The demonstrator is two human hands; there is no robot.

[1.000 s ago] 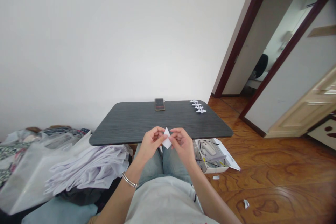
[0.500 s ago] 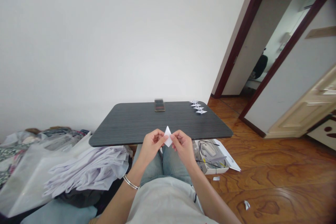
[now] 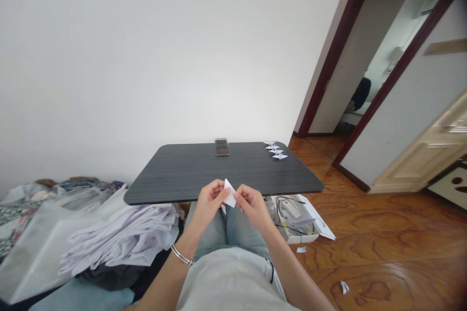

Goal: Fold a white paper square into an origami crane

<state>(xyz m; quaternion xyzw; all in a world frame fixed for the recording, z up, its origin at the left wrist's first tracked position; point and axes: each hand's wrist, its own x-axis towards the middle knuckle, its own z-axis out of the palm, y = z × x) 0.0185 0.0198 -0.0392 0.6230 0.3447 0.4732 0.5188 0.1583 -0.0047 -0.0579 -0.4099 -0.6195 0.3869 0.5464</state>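
Between my two hands, just over the near edge of the dark table (image 3: 182,175), is a small folded white paper (image 3: 229,195) with a pointed top. My left hand (image 3: 211,199) pinches its left side between thumb and fingers. On the other side, my right hand (image 3: 251,202) grips the paper's right edge the same way. Several white paper cranes (image 3: 279,156) stand in a row at the table's back right. A phone (image 3: 222,147) rests against the wall at the middle of the far edge.
Left of the table lie piled white cloth (image 3: 124,233) and plastic bags (image 3: 47,233). Below the table's right side, a white box (image 3: 301,238) holds cables and papers. Paper scraps (image 3: 344,287) lie on the wooden floor (image 3: 394,243). A doorway opens at right.
The folded paper has turned from an upright diamond to a tilted shape, its tip shifting left. My right hand has come slightly lower; both hands keep hold of it.
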